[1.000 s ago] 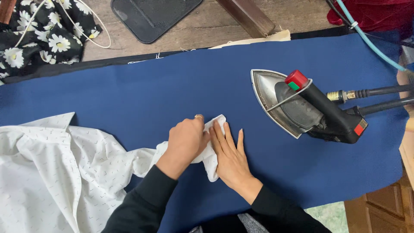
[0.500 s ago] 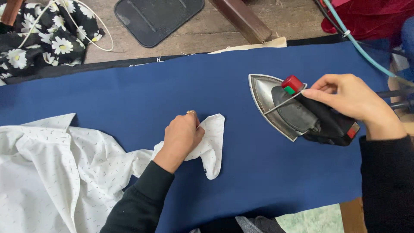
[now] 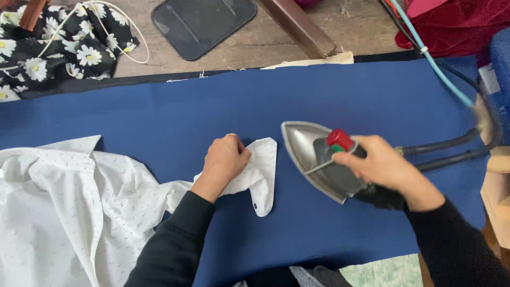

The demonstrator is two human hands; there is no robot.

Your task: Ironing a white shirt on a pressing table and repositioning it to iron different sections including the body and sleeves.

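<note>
A white speckled shirt (image 3: pixel 64 212) lies bunched at the left of a blue ironing cloth (image 3: pixel 265 101). Its cuff end (image 3: pixel 261 170) stretches out flat toward the middle. My left hand (image 3: pixel 224 160) presses down on that cuff with its fingers curled. My right hand (image 3: pixel 385 167) grips the black handle of a steam iron (image 3: pixel 313 151) with a silver soleplate and a red knob. The iron's pointed tip sits just right of the cuff, a small gap apart.
Black hoses (image 3: pixel 446 151) and a light blue tube (image 3: pixel 435 64) run from the iron to the right. A black daisy-print fabric (image 3: pixel 58 48) and a dark flat pad (image 3: pixel 204 24) lie beyond the cloth. A red cloth (image 3: pixel 457 26) sits top right, a wooden edge (image 3: pixel 499 175) at right.
My right hand left the cuff, took the iron's handle and slid the iron left toward the cuff. My left hand stayed on the cuff.
</note>
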